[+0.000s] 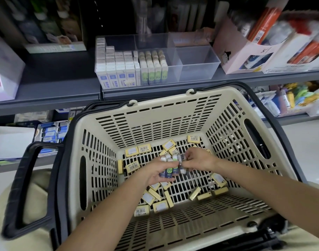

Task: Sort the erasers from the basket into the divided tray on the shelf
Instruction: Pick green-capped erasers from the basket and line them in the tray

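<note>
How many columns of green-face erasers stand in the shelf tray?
4 green-face columns, side by side in the tray, just right of the blue-label erasers; lower erasers may be hidden.

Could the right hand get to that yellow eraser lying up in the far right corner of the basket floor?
Probably yes. The yellow eraser lies alone on the open basket floor, just beyond the right hand, with nothing over it. But that hand is pinching a dark-wrapped eraser, so it may need to free its fingers first.
</note>
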